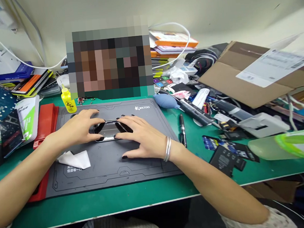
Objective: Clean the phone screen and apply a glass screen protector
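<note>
A black smartphone (109,130) with a glossy, reflecting face lies flat on the grey work mat (107,179). My left hand (75,130) grips its left end, thumb at the near edge and fingers at the far edge. From the other side, my right hand (143,136) reaches over the right end; one finger lies at the near edge and others at the far edge. The right thumb sticks out apart, above the mat. Near my left wrist, a crumpled white wipe (77,160) rests on the mat.
A yellow dropper bottle (68,100) stands behind my left hand. Red holders (43,121) flank the mat's left side. To the right lie a black pen (182,130), a blue air blower (166,101), phone batteries (223,159), a drink bottle (286,145) and a cardboard box (245,72).
</note>
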